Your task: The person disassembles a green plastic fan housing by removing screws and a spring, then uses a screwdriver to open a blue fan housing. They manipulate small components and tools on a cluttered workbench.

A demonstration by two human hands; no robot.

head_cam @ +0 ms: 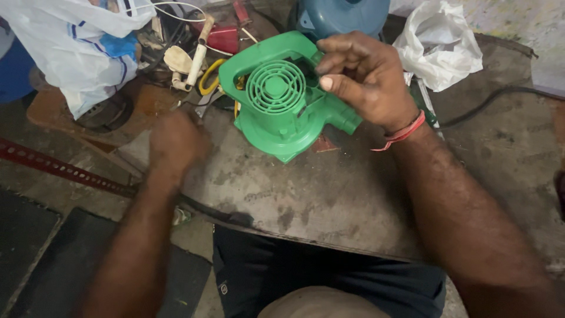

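Green plastic was the thing to watch: a blower housing [282,103] with a round slotted grille on its face, a loop handle at the top left and a short stubby outlet poking out to the right. It lay flat on a worn grey metal sheet [329,194] that served as the work surface, toward the sheet's far edge, just ahead of the person's lap.

The right hand [365,73] came in from the right, wrist bent, a red thread band [403,134] around it. Its fingers curled over the upper right rim of the housing beside the grille, thumb pressed inward, gripping the plastic there.

The left hand [176,141] was blurred, out to the left of the housing and apart from it, low over the sheet's corner; whether it was open or closed, I couldn't tell.

Farther back sat a clutter: a yellow-handled tool [209,79] just behind the housing, a pale wooden handle [198,53], a white plastic bag [76,41] at far left, another crumpled white bag [438,44] at far right, and a blue-grey round casing [344,15] at the top.
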